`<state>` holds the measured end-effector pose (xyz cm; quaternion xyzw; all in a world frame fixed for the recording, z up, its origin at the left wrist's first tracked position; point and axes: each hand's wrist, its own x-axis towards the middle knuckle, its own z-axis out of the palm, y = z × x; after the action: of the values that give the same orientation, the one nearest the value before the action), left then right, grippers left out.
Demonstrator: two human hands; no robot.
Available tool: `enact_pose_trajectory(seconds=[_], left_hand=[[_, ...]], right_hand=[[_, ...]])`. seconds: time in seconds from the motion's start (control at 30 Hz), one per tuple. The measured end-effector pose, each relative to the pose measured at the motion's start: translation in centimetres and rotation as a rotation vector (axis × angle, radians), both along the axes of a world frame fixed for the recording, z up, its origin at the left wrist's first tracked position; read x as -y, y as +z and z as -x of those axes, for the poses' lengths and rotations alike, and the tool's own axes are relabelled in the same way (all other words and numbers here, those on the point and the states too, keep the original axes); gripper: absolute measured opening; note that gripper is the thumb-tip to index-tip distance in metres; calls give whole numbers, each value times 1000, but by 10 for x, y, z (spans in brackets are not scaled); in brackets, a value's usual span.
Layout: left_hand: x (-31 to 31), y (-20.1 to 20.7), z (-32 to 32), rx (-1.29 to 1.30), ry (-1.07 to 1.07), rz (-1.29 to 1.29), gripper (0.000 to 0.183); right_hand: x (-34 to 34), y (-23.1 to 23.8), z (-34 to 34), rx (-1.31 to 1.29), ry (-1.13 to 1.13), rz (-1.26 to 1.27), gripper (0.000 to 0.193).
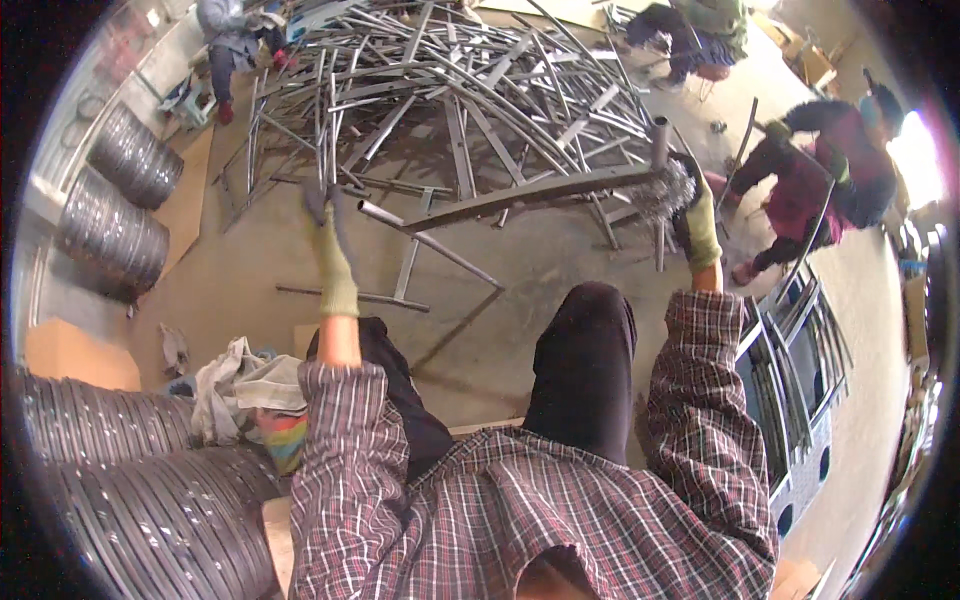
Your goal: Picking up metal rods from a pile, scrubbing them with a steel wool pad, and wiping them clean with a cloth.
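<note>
At 12 o'clock, between the hands: H-shaped metal frame (530,198), flat bar joining two tubes. Long axis close to 9–3, right end tipped a touch toward 2. Can't tell what carries its weight. Right tube (660,142) runs 12–6, crossing the bar's right end. Left tube (448,257) slants 10–4, upper-left mouth pointing at 10. So the two tubes are not parallel in this view.

Wire wool (662,195) sits at the right joint, overlapping bar and tube. Right hand (700,215), gloved, is closed on the wool from its 3 o'clock side; some fingers hidden behind it. From that grip the frame extends toward 9. Right hand is the nearer one to the right joint, left hand to the far end.

Left hand (328,215), gloved, seen edge-on, fingers toward 12. Left tube's mouth is just beside it at 3 o'clock. Can't tell if they touch, or if that hand grips anything.

Further out: another frame (408,268) on the floor beyond the left tube; big tangle of metal tubes (470,85) at 12; co-worker (820,170) at 2 with tubing; stacked frames (800,380) between 3 and 4; dark coils (150,515) at 8; pale cloth (235,380) between 8 and 9.
</note>
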<state>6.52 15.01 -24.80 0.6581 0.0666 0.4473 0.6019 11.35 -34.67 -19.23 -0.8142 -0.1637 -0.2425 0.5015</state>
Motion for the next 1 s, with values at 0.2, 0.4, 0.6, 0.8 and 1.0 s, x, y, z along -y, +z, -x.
enact_pose_trajectory(seconds=[0.2,0.4,0.6,0.8,1.0], left_hand=[[52,-21,-39,-191,-666,411,29],[97,34,-22,-211,-685,473,26],[93,7,-27,-320,-623,401,22],[98,19,-11,-287,-679,410,28],[99,15,-11,-220,-724,444,30]], right_hand=[[49,-34,-5,-158,30,-322,39],[41,-49,-1,59,-208,-436,35],[-173,-20,46,-18,-219,585,47],[-220,-58,21,58,118,863,35],[-76,-40,-7,109,-310,833,26]])
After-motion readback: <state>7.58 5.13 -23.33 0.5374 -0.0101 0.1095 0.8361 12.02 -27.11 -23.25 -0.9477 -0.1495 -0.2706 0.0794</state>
